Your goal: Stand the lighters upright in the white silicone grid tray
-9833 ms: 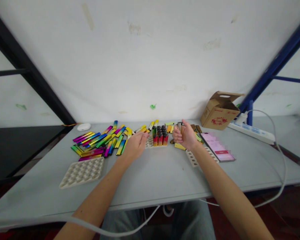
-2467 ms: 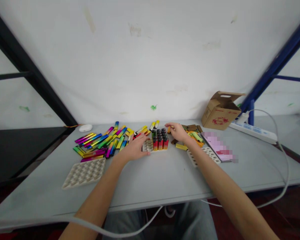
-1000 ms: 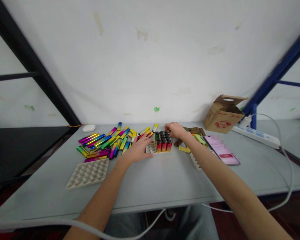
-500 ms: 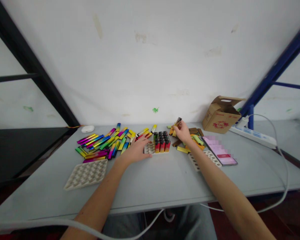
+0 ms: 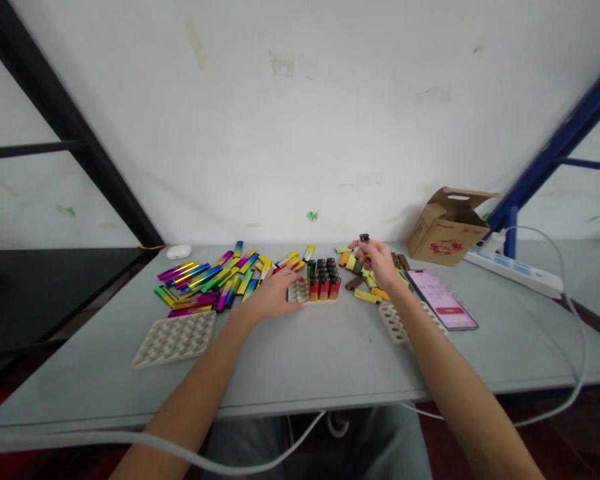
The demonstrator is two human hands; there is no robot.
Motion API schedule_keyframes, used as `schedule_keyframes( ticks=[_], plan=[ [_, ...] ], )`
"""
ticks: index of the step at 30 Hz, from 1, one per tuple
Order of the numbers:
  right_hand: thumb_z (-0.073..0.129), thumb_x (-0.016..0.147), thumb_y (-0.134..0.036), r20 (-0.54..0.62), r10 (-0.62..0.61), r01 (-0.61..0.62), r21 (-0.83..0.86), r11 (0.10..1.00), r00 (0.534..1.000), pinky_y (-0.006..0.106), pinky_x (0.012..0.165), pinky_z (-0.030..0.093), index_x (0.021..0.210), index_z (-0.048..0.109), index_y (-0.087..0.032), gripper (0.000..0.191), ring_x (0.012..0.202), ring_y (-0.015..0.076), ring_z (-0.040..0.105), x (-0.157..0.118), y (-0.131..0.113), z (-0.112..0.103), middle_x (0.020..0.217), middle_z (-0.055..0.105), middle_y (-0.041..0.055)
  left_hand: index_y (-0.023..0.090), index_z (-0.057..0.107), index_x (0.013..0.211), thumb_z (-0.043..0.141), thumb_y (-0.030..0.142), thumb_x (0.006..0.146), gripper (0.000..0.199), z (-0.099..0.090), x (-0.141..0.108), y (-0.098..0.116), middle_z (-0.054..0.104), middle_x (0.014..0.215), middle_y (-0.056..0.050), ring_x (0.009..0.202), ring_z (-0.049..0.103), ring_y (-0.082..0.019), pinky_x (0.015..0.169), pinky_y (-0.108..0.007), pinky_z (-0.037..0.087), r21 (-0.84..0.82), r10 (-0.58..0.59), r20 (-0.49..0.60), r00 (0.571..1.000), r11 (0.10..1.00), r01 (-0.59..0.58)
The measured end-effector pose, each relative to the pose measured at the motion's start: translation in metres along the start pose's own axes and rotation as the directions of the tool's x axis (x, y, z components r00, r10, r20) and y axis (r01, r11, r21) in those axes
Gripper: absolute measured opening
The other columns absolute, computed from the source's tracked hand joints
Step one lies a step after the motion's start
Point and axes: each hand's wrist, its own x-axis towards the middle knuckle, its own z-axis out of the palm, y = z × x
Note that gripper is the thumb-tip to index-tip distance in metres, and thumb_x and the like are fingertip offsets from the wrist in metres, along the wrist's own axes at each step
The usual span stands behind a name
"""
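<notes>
A small off-white tray (image 5: 298,291) with rows of cells stands mid-table. Several red lighters (image 5: 324,288) with black tops stand upright in its right part, and a green one (image 5: 311,268) is at the back. My left hand (image 5: 273,292) spans the tray's left end, thumb on the near side and fingers toward the far side. Pinched in my right hand (image 5: 375,260) is a lighter (image 5: 364,237), its black top showing above the fingers and most of its body hidden. Below that hand lies a pile of yellow, orange, green and brown lighters (image 5: 367,297).
Shiny multicoloured lighters (image 5: 200,283) are heaped on the left, behind an off-white moulded tray (image 5: 175,339). Under my right forearm is a holed tray (image 5: 393,325). A phone (image 5: 447,303), cardboard box (image 5: 447,240) and power strip (image 5: 517,272) are at right; a white case (image 5: 179,252) sits back left.
My right hand has lifted the lighter from the pile and turned it more upright, shifting slightly right. The left hand stays at the tray. The view has shifted slightly.
</notes>
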Motion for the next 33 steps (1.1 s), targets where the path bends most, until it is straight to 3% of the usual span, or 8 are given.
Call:
schedule_keyframes(
  ticks=[4,10,22,33],
  plan=[
    [0.038,0.08,-0.063,0.183,0.184,-0.231,0.286,0.93,0.966,0.021,0.038,0.012,0.062,0.044,-0.021,0.045,0.039,0.0078,0.015,-0.006,-0.008,0.006,0.047,0.022,-0.0079,0.016,0.06,0.121,0.076,0.039,0.07,0.059,0.002,0.001,-0.001,0.048,0.143,-0.016,0.139,0.034,-0.035,0.116,-0.055,0.021,-0.015,-0.015,-0.015,1.0,1.0,0.014],
    [0.04,0.077,-0.058,0.331,0.251,-0.385,0.445,0.809,0.909,0.019,0.035,0.013,0.056,0.031,-0.022,0.042,0.037,0.0065,0.013,-0.01,-0.006,0.012,0.046,0.02,-0.0085,0.016,0.061,0.119,0.077,0.038,0.067,0.059,0.006,0.002,-0.006,0.05,0.142,-0.016,0.137,0.037,-0.036,0.115,-0.053,0.025,-0.048,0.008,-0.054,0.999,0.999,-0.01],
    [0.037,0.078,-0.047,0.374,0.318,-0.469,0.445,0.763,0.871,0.02,0.035,0.013,0.055,0.03,-0.022,0.034,0.036,0.0066,0.012,-0.015,-0.001,0.02,0.046,0.019,-0.0084,0.017,0.062,0.119,0.074,0.039,0.07,0.055,0.01,0.006,-0.008,0.054,0.138,-0.015,0.136,0.039,-0.035,0.112,-0.054,0.029,-0.042,0.016,-0.102,0.995,0.999,-0.02],
    [0.031,0.083,-0.043,0.333,0.376,-0.49,0.399,0.775,0.865,0.02,0.035,0.011,0.057,0.028,-0.022,0.033,0.037,0.0069,0.01,-0.016,-0.004,0.029,0.046,0.017,-0.0088,0.017,0.062,0.117,0.071,0.038,0.07,0.052,0.016,0.005,-0.011,0.054,0.138,-0.015,0.134,0.04,-0.036,0.111,-0.055,0.031,-0.032,0.036,-0.144,0.989,0.999,-0.041]
  ],
)
